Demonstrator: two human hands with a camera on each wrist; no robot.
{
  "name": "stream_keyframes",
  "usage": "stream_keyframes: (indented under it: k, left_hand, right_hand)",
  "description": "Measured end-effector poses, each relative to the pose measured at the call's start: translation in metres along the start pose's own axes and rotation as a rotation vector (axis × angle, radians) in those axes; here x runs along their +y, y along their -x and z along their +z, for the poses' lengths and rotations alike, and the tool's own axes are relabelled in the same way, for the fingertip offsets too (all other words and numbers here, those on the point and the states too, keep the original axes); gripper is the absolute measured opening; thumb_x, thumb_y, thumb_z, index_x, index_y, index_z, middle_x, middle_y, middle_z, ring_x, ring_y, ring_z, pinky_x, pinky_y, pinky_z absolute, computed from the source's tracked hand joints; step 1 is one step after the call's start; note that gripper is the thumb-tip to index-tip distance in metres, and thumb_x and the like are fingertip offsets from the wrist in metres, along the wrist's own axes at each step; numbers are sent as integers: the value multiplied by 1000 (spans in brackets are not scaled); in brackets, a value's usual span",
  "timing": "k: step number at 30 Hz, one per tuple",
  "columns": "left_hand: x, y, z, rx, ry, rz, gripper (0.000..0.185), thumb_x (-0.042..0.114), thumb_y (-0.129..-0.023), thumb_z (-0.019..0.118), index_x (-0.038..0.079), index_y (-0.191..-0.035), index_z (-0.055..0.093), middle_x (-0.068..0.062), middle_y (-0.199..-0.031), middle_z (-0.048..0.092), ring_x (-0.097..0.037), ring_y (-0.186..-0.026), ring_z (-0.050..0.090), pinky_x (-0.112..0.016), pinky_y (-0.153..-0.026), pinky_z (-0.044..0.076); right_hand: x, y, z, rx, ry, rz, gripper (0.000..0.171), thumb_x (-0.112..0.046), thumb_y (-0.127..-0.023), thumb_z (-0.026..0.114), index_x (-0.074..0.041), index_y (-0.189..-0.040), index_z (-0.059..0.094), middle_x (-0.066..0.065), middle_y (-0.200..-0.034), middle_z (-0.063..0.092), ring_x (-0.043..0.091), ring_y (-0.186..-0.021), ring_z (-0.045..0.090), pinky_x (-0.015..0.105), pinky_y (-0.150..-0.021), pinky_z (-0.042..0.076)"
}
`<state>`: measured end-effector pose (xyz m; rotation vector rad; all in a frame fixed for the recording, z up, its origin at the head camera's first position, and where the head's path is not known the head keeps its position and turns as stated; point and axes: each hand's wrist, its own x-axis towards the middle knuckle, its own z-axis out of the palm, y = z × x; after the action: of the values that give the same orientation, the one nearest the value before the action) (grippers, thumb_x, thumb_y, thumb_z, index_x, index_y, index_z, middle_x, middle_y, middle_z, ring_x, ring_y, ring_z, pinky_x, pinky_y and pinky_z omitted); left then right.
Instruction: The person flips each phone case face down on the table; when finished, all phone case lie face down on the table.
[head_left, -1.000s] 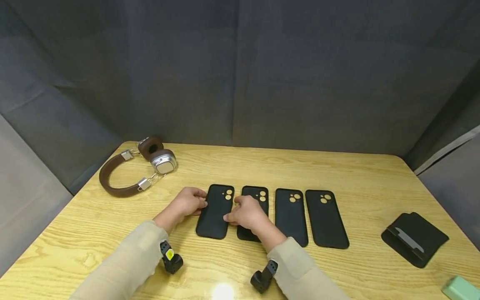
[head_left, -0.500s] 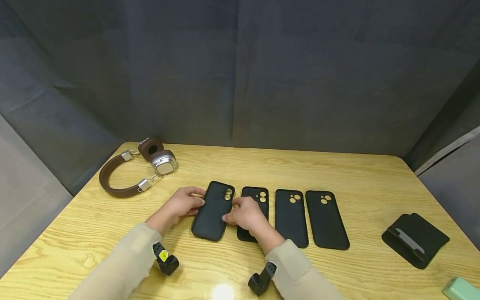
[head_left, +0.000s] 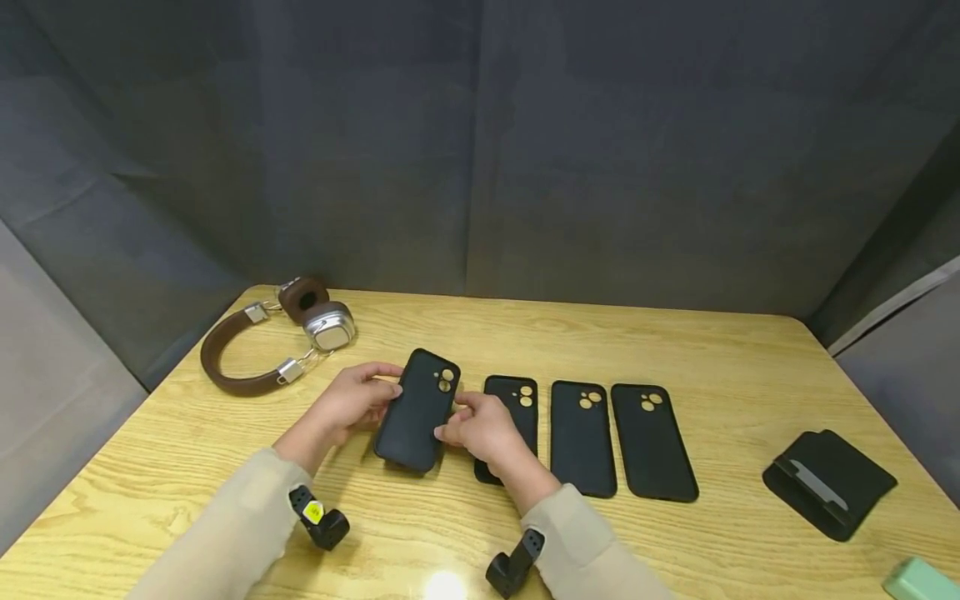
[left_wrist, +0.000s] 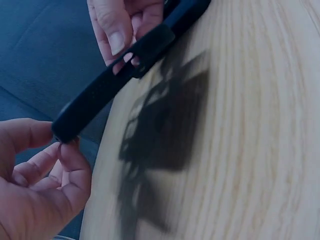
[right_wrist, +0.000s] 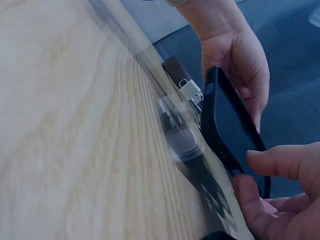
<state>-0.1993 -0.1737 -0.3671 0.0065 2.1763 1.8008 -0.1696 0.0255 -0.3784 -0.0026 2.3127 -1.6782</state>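
A black phone case (head_left: 416, 410) is lifted off the wooden table (head_left: 480, 517), tilted, camera holes at its far end. My left hand (head_left: 352, 404) holds its left edge, my right hand (head_left: 480, 427) pinches its right edge. In the left wrist view the case (left_wrist: 120, 75) shows edge-on between both hands. In the right wrist view the case (right_wrist: 230, 130) sits between my thumb and the other hand. Three more black cases lie flat in a row to the right: (head_left: 513, 421), (head_left: 581, 435), (head_left: 652, 440).
Brown and silver headphones (head_left: 277, 337) lie at the table's far left. A black folded wallet-like pouch (head_left: 828, 479) sits at the right. A pale green object (head_left: 921, 581) pokes in at the bottom right corner. Dark cloth walls close off the back.
Both hands have raised the leftmost case off the table and shifted it slightly left and toward the back, tilting it. The other three cases have not moved.
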Motion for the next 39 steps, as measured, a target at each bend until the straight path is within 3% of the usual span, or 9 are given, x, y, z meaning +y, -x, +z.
stream_keyframes:
  k: [9,17,23,27,32,39]
  left_hand:
    - [10,4,0,76,-23,27,40,6,-87,51,0,-127,51,-13,-104,63,-16,-86,62,-28,-71,51]
    - [18,6,5,146,-93,104,37,4,-84,54,-5,-120,55,-2,-82,61,-9,-69,54,-21,-61,46]
    - [21,5,9,142,-184,139,35,4,-83,56,-7,-117,57,-6,-81,60,-10,-68,57,-23,-64,50]
    - [24,6,8,112,-254,145,36,4,-83,57,-5,-118,56,-7,-81,58,-12,-70,57,-28,-68,53]
    - [25,7,10,87,-301,137,38,3,-82,57,-4,-119,55,-8,-80,58,-13,-70,57,-30,-68,53]
    - [18,7,11,62,-315,118,38,2,-81,59,-5,-119,54,-7,-77,58,-12,-66,55,-29,-65,50]
  right_hand:
    - [5,1,12,25,-125,-50,62,-4,-76,72,6,-131,45,8,-85,58,16,-73,55,26,-67,47]
    - [12,3,24,8,-271,-75,61,0,-75,70,9,-130,44,6,-83,58,12,-71,55,24,-68,49]
    - [14,3,30,9,-299,-77,58,4,-74,69,10,-127,47,5,-78,57,10,-67,53,22,-64,47]
    - [14,1,33,36,-259,-90,58,4,-73,70,9,-127,49,6,-78,57,11,-66,52,21,-61,45]
    - [18,-5,40,66,-132,-90,59,1,-71,73,5,-126,52,6,-77,58,12,-65,52,22,-58,44]
    - [15,-7,44,15,88,-108,63,-2,-71,74,8,-128,49,3,-75,55,13,-63,50,23,-57,41]
